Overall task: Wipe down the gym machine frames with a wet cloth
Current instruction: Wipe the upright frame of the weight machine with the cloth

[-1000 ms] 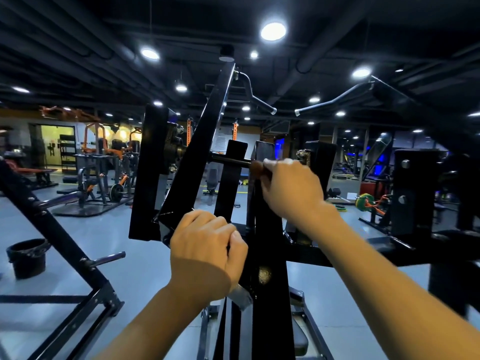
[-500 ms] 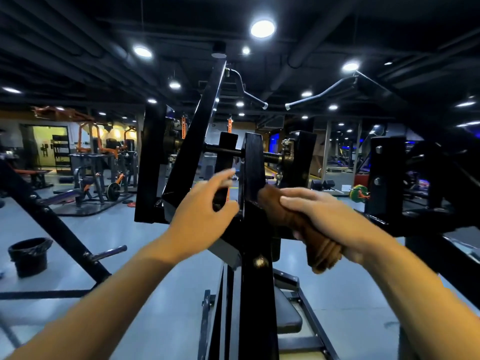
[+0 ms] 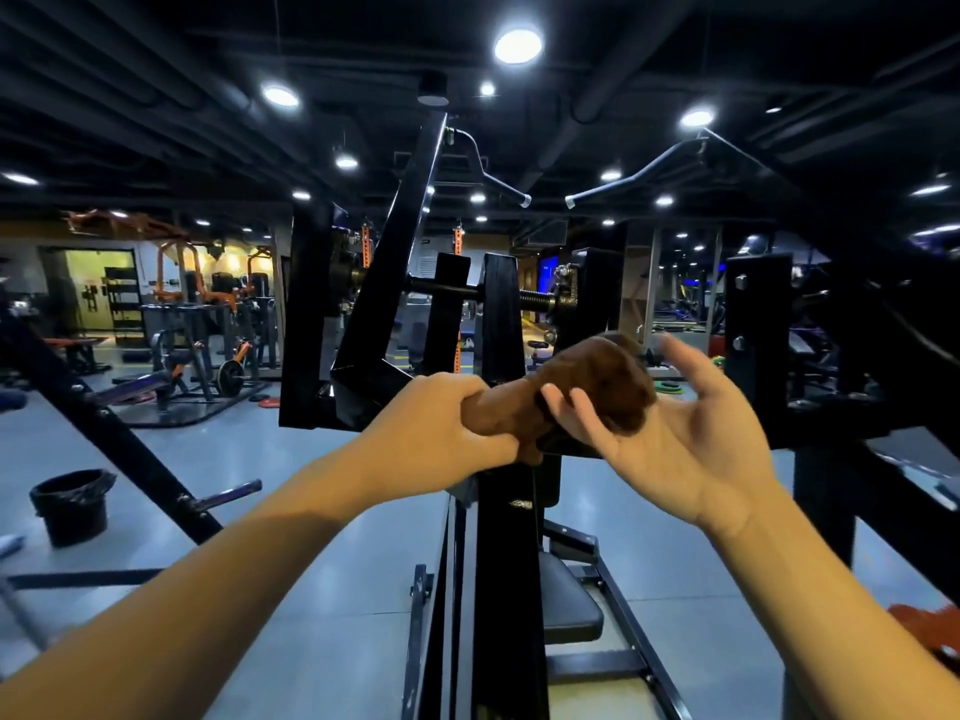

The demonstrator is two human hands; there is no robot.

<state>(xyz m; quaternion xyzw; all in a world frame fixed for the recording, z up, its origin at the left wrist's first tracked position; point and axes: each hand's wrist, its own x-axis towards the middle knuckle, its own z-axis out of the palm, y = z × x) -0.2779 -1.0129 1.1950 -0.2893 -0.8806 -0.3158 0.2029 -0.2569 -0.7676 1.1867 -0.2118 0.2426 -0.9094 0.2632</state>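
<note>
A brown cloth (image 3: 592, 387) is bunched in front of the black machine frame (image 3: 501, 314), at chest height. My left hand (image 3: 441, 433) grips the cloth's left end in a fist. My right hand (image 3: 680, 433) is spread palm-up under the cloth's right end, fingers straight, with the cloth lying on the fingers. The frame's black upright post (image 3: 511, 563) runs down between my forearms. A threaded bar (image 3: 535, 298) crosses the frame above the cloth.
A black bucket (image 3: 70, 506) stands on the grey floor at left, beside a slanted black frame bar (image 3: 130, 449) with a peg. The machine's seat pad (image 3: 569, 600) lies below. Another black upright (image 3: 758, 335) stands at right. More gym machines fill the back left.
My left hand left the frame and took hold of the cloth's left end. My right hand came off the frame, turned palm-up and loosened its hold on the cloth.
</note>
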